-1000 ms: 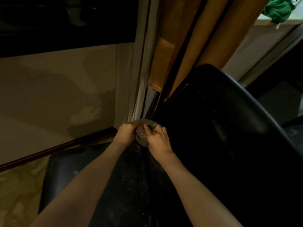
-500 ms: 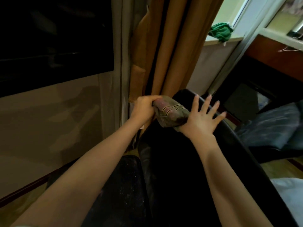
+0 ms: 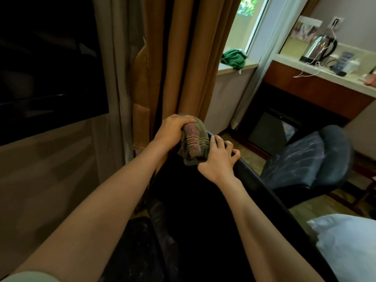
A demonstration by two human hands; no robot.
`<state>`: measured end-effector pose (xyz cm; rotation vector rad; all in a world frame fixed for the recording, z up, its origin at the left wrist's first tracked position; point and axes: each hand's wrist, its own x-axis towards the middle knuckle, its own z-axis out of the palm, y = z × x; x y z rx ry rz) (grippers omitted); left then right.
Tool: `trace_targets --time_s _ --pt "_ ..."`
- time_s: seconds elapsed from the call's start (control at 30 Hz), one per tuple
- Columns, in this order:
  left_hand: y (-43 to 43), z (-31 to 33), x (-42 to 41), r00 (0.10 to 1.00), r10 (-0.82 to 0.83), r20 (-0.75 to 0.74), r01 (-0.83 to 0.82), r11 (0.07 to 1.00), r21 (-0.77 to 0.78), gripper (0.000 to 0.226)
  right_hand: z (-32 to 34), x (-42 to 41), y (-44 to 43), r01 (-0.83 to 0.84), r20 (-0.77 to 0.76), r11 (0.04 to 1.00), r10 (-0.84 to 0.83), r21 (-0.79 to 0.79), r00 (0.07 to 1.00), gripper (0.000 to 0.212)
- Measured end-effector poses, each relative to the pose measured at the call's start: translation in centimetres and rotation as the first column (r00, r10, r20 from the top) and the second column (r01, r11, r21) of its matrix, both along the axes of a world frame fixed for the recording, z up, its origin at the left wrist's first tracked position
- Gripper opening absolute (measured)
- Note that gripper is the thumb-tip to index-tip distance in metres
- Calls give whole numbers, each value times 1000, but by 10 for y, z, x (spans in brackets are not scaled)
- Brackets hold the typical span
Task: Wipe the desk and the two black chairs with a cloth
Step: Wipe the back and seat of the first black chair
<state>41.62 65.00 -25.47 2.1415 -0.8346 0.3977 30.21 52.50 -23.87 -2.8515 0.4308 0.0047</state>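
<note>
A black chair (image 3: 203,210) fills the lower middle of the head view, its backrest rising toward me. A folded olive cloth (image 3: 194,146) with thin stripes lies over the top edge of that backrest. My left hand (image 3: 173,131) grips the cloth's upper end from the left. My right hand (image 3: 216,159) curls over the backrest's top edge, its fingers against the cloth's right side. A second black chair (image 3: 305,159) stands at the right. The desk (image 3: 317,78), with a pale top and brown front, runs along the far right wall.
Brown curtains (image 3: 183,58) hang straight behind the backrest. A dark TV screen (image 3: 46,58) is on the left wall. A green cloth (image 3: 234,59) lies on the window sill. A steel kettle (image 3: 319,46) and cables sit on the desk. A white pillow (image 3: 345,241) is at lower right.
Both hands rose with the cloth from the seat's back corner to the backrest's top edge. My right hand, spread half a second ago, now curls over the edge.
</note>
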Motion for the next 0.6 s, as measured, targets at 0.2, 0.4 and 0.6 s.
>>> trace_targets --time_s 0.2,0.4,0.6 --pt "10 -39 26 997 39 -72 -46 994 -103 36 -7 24 6 95 63 995 -96 28 993 88" --pt "30 -58 30 971 140 -195 -153 987 -56 35 -5 36 9 -1 -16 996 0 -91 1000 88" --pt "67 -92 18 947 229 -226 -184 961 205 39 -6 44 20 -36 16 991 39 -132 999 89"
